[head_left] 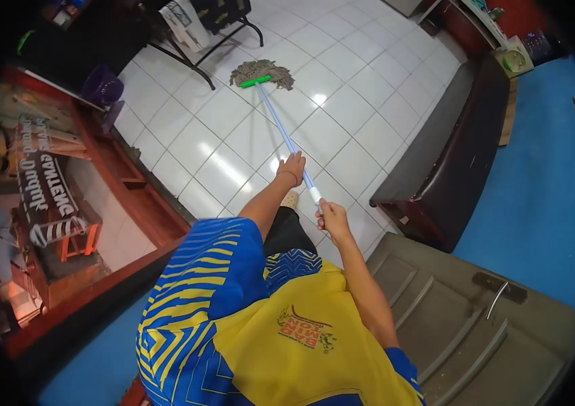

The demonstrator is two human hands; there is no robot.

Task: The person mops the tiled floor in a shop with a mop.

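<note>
A string mop (280, 127) with a pale blue pole, a green clamp and a grey-brown head of strands (261, 70) reaches away from me across the white tiled floor (348, 122). Its strands lie spread on the tiles. Partway down the pole, my left hand (292, 168) is wrapped around it. Closer to my body, my right hand (332, 220) grips the white end of the handle. Both hands are closed on the same pole, which slants up toward me.
A dark padded bench (451, 159) runs along the right, near a brown door (477, 318) with a metal handle. Left stands a red wooden window frame (108, 152) with lettered glass. A purple basket (102, 86) and a thin-legged folding table (203, 71) are further off.
</note>
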